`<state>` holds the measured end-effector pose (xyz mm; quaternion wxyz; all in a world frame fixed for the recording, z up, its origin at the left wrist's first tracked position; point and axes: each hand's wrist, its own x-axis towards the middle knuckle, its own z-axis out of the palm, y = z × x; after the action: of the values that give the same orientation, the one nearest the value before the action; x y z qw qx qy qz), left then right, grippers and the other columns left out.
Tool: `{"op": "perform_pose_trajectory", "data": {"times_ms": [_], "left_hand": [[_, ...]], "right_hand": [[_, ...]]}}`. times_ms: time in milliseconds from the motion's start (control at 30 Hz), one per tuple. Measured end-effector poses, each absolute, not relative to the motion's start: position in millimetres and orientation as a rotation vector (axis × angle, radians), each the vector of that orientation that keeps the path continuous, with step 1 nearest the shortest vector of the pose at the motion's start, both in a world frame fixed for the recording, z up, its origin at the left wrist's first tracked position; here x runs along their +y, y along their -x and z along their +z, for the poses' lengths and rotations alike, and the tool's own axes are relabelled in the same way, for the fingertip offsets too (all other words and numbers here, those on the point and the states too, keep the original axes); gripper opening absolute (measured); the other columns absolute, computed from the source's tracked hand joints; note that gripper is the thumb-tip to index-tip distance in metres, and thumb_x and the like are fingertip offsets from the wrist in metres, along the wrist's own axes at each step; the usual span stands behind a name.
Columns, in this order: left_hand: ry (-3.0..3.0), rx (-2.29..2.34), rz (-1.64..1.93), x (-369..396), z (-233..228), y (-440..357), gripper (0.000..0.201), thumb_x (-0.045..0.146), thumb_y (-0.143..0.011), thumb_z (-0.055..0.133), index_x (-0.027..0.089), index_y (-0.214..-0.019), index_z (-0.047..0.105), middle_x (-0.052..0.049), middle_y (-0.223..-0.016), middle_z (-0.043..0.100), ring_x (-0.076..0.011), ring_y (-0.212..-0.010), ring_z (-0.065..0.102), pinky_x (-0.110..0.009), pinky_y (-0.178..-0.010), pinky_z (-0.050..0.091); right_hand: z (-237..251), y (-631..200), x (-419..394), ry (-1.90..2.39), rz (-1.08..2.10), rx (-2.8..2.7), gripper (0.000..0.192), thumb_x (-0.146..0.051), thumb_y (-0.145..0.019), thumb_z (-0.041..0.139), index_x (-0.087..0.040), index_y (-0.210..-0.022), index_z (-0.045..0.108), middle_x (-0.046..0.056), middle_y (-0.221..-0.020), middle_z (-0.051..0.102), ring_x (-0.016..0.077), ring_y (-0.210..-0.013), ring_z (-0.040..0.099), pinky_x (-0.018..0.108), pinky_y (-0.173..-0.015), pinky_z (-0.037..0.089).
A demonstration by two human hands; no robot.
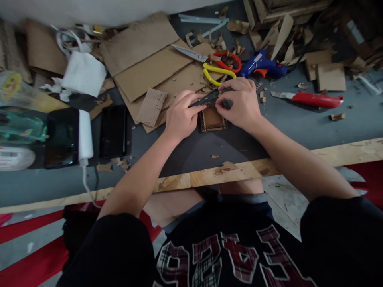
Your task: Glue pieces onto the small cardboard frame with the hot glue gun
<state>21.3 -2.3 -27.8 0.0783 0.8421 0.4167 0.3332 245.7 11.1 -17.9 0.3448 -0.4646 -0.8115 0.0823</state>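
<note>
A small square cardboard tray (214, 128) with raised corrugated edges lies on the dark tabletop between my hands. My left hand (183, 114) pinches at its far left corner, thumb and forefinger at the far edge. My right hand (241, 103) is closed, its thumb and fingertips pressed together at the far right corner. The fingers partly hide that far edge, where a thin dark strip of cardboard shows. Just beyond the hands lie scissors (220, 75) with one red and one yellow handle, and a blue glue gun (263, 65).
Cardboard sheets (149, 73) are stacked at the back left. A red-handled knife (317, 99) lies to the right, blade out. At left are a black phone (113, 131), a white power bank (85, 135) with a cable, and a tissue roll (84, 73). Cardboard scraps (287, 36) litter the back.
</note>
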Motion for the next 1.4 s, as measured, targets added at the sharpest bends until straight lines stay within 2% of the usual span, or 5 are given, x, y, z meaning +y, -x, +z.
{"op": "perform_pose_trajectory", "data": {"times_ms": [233,467,600,833,1400], "left_hand": [[-2.502,1.297,0.839,-9,-15,-21,0.041,0.039,-0.098,0.045,0.019,-0.130,0.060,-0.012,-0.130,0.066,-0.0288,-0.128,0.057,-0.051,-0.113,0.043],[-2.492,1.202,0.468,-10,-13,-19,0.137,0.070,-0.052,0.086,0.022,-0.158,0.014,-0.018,-0.147,0.051,-0.0436,-0.141,0.042,-0.063,-0.115,0.034],[-2.476,1.205,0.594,-5,-22,-15,0.127,0.069,-0.061,0.081,0.021,-0.157,0.014,-0.018,-0.142,0.055,-0.0401,-0.136,0.048,-0.060,-0.115,0.036],[-2.557,1.056,0.879,-2,-22,-9,0.116,0.079,-0.069,0.069,0.025,-0.156,0.015,-0.016,-0.145,0.054,-0.0377,-0.139,0.049,-0.054,-0.117,0.040],[-2.711,0.858,0.981,0,-24,-8,0.112,0.087,-0.072,0.052,0.028,-0.158,0.010,-0.017,-0.148,0.052,-0.0386,-0.138,0.050,-0.058,-0.116,0.040]], "right_hand": [[1,-247,6,1.258,0.266,-2.149,0.036,-0.032,-0.081,0.059,-0.026,-0.116,0.068,0.009,-0.121,0.069,0.0333,-0.117,0.060,0.054,-0.103,0.047],[15,-241,-9,1.663,0.326,-2.052,0.028,-0.037,-0.076,0.062,-0.020,-0.097,0.068,0.006,-0.076,0.069,0.0258,-0.076,0.064,0.043,-0.077,0.053],[13,-241,-9,1.818,0.331,-2.051,0.021,-0.042,-0.075,0.064,-0.021,-0.076,0.063,0.006,-0.069,0.066,0.0258,-0.071,0.064,0.043,-0.072,0.052],[11,-245,-7,1.360,0.288,-2.071,0.042,-0.033,-0.082,0.057,-0.022,-0.122,0.059,0.010,-0.114,0.071,0.0239,-0.088,0.068,0.039,-0.079,0.056],[2,-249,-2,1.115,-0.042,-2.095,0.016,-0.026,-0.085,0.057,-0.026,-0.093,0.070,0.006,-0.107,0.071,0.0284,-0.106,0.064,0.051,-0.097,0.048]]}}
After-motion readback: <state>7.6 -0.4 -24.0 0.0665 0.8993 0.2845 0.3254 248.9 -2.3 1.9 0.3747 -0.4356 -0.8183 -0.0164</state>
